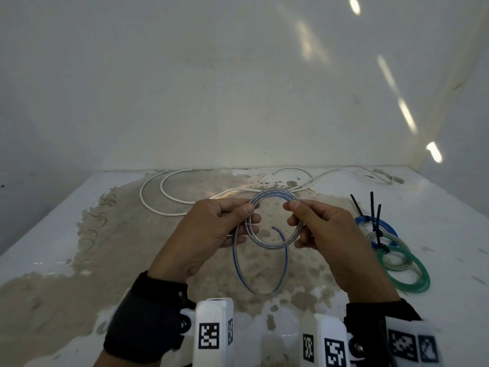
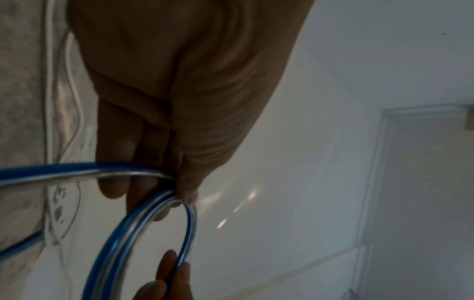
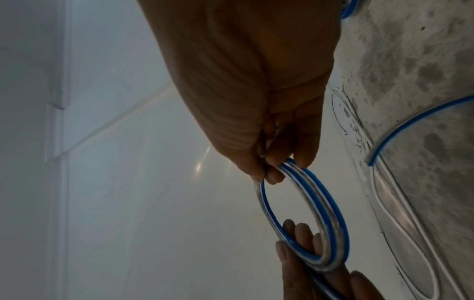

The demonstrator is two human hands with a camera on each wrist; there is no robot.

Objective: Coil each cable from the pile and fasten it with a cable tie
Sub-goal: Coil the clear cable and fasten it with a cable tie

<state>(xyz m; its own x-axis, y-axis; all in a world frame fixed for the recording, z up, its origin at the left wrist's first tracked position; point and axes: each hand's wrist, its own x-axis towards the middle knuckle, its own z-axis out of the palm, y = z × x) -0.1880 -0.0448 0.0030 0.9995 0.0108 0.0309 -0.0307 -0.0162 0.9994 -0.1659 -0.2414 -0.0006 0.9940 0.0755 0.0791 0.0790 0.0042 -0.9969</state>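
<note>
Blue-and-clear cable (image 1: 275,223) is up off the table (image 1: 53,234), held between both hands, a few turns wound into a small coil at chest-front centre. Left hand (image 1: 211,231) pinches the coil's left side, thumb on top, fingers curled underneath; left wrist view shows the thumb (image 2: 189,182) pressing the strands against the fingers. Right hand (image 1: 325,234) pinches the right side the same way, thumb and index fingertips closed on the bundled strands (image 3: 302,172). The uncoiled remainder hangs as one big loose loop (image 1: 260,271) below the coil down to the tabletop, with the free blue end (image 1: 277,230) curling up inside the coil's opening. Behind the hands, a white cable (image 1: 169,200) lies loose on the table in wide curves running off to the far right by the wall. To the right of the right hand, three finished coils overlap each other: blue (image 1: 370,223) farthest back, a clear one (image 1: 394,250) in the middle, green (image 1: 412,276) nearest, each cinched with a black cable tie (image 1: 375,221), tails sticking up. Tabletop is white with a large worn brownish patch (image 1: 127,247) across the middle. Black wrist straps (image 1: 148,313) on both wrists carry white camera mounts with black-and-white square fiducial tags (image 1: 209,335); those are patterns only, no readable text, and I can't see any brand or printing on the cables or ties.
</note>
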